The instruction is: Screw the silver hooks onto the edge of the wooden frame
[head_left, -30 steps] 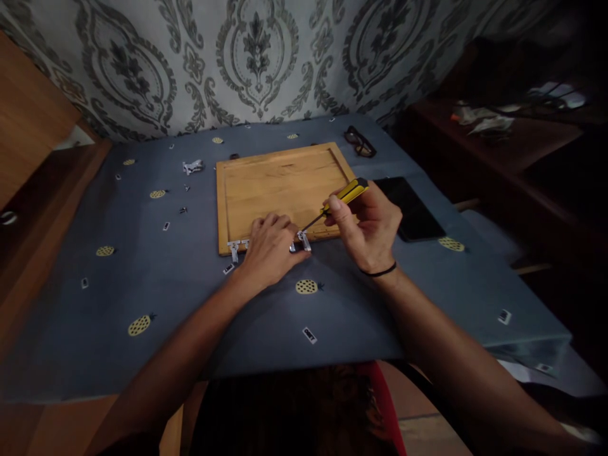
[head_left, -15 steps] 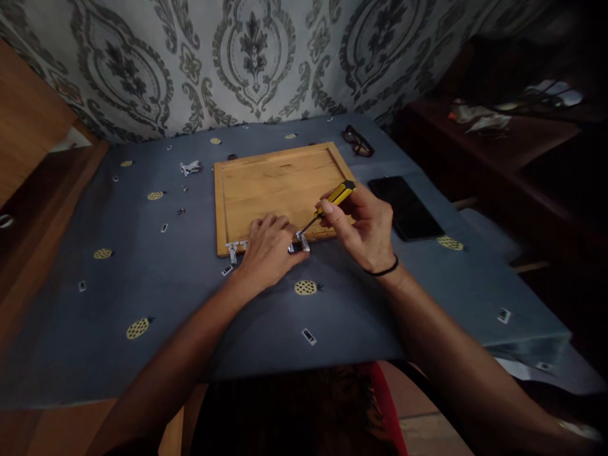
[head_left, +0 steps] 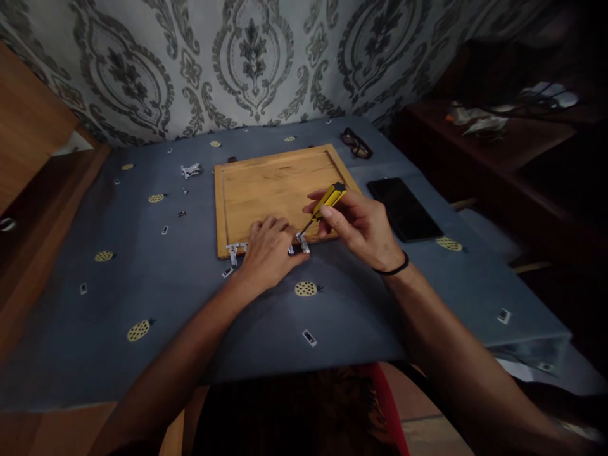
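Note:
A yellow-and-black screwdriver (head_left: 327,200) is gripped by the fingers of my right hand (head_left: 363,228), its shaft slanting down to the left. The tip meets a metal cabinet hinge (head_left: 303,242) at the front edge of a framed wooden door panel (head_left: 266,190). My left hand (head_left: 270,250) rests over the same edge, fingers bent on the wood, with the thumb and index finger around the hinge's left side. Further left along that edge sits another metal hinge (head_left: 232,252), partly covered by my left hand.
On the blue tablecloth (head_left: 190,297) to the left lie a loose hinge (head_left: 191,170) and some small screws (head_left: 182,213). Right of the panel are a black phone or tablet (head_left: 405,209) and dark-framed glasses (head_left: 356,143). A patterned curtain (head_left: 199,63) hangs behind.
My right hand has shifted and turned slightly, and the screwdriver handle has tipped a little to the left, more upright. The left hand stays in place.

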{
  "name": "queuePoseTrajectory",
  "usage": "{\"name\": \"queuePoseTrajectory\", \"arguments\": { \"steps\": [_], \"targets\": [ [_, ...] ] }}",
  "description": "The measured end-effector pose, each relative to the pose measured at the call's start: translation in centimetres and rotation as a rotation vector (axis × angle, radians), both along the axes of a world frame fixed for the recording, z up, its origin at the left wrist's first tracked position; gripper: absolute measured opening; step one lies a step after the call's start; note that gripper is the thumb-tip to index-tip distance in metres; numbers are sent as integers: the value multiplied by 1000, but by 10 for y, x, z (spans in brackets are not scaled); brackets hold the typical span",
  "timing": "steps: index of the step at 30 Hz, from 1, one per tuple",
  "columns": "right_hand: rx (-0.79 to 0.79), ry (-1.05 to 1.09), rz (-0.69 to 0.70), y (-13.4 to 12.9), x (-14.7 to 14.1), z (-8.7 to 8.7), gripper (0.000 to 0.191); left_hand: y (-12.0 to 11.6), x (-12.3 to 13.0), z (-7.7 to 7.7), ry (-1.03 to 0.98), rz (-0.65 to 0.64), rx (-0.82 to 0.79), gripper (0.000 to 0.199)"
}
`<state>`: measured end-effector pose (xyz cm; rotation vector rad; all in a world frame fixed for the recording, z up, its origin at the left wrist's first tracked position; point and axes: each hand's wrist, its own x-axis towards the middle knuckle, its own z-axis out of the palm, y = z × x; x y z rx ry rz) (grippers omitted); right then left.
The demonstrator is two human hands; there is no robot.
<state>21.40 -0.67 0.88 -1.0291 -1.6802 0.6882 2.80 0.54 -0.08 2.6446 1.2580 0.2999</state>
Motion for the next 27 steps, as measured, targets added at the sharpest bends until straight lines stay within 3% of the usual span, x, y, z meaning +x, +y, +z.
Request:
{"name": "queuePoseTrajectory", "arguments": {
  "steps": [11, 21, 27],
  "targets": [
    [20, 7, -29, 3, -6, -2, 36, 0, 0, -1, -2, 5, 18, 32],
    [147, -75, -265, 2, -16, -11, 40, 0, 1, 0, 6, 6, -2, 35],
    [236, -95, -311, 4, -20, -13, 42, 0, 0, -1, -2, 6, -15, 37]
  ]
}}
